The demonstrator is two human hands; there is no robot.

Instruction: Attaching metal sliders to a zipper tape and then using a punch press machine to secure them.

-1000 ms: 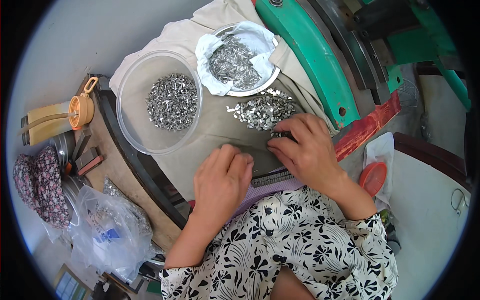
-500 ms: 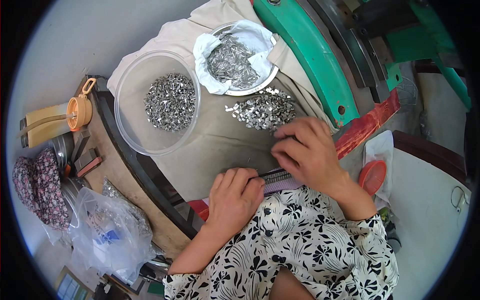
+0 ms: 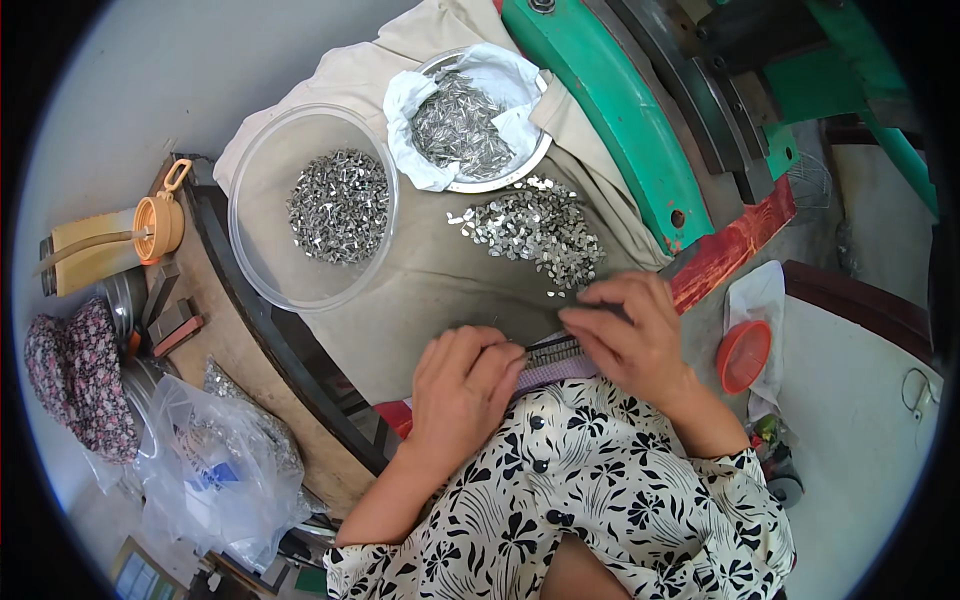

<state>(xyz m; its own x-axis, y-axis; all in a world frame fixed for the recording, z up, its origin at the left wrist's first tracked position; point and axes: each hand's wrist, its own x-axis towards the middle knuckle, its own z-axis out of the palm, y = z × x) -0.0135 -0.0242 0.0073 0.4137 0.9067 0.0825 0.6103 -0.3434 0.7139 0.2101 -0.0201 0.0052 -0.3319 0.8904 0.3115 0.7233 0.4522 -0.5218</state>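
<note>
Left hand (image 3: 462, 385) sits low near the person's lap, fingers curled together, fingertips pinching the near end of a small dark ridged metal strip (image 3: 552, 350). Right hand (image 3: 628, 335) meets it from the other side, fingers bunched and pressed down on the far end of that same strip, so both hands clamp it between them. The strip lies at the near edge of the tan cloth (image 3: 430, 290) that covers the bench, just above a patterned black-and-white sleeve.

Just beyond the right hand, a loose heap of small shiny metal pieces (image 3: 535, 230) is spread on the cloth, a few strays reaching close to the fingertips. Further back stands a metal bowl (image 3: 530, 165) lined with white cloth, holding slim silvery slivers. To its left, a clear plastic bowl (image 3: 262, 265) carries a mound of little bright metal parts in its middle.

Right of the heap, a green machine frame (image 3: 610, 130) slants across, with a red bar beneath it. An orange strainer-like cup (image 3: 742, 355) sits off to the right. Far left: a jar with an orange lid (image 3: 155, 225), a floral fabric bundle (image 3: 75, 375), and a crumpled clear plastic bag (image 3: 215, 465).
</note>
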